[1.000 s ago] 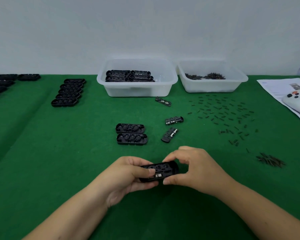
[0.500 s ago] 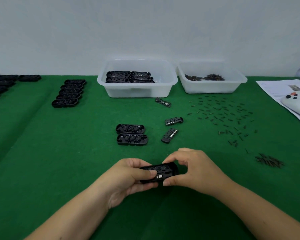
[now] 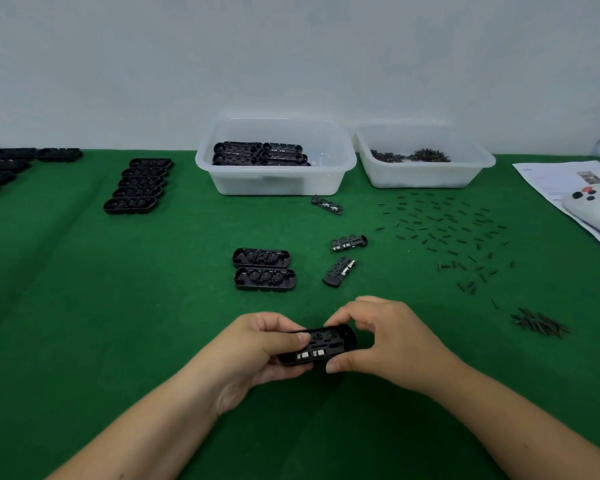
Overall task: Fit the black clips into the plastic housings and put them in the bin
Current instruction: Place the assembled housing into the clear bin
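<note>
Nearest to the camera, both hands hold one black plastic housing just above the green desk. The left hand grips its left end, with the thumb laid on top and the fingers curled under it. The right hand pinches its right end between the thumb below and the bent fingers above. The housing faces up and small light metal parts show along its near edge. A little farther, two open housings lie side by side on the desk, touching each other. To the right of them lie three black clips, apart from each other, each with small metal pieces on it. On the right side a small heap of dark pins lies near the desk edge, and many loose pins are scattered behind it. On the left stands a row of five housings. At the back, against the wall, the bin holds finished housings in its left part, and a second clear bin beside it holds dark small parts.
</note>
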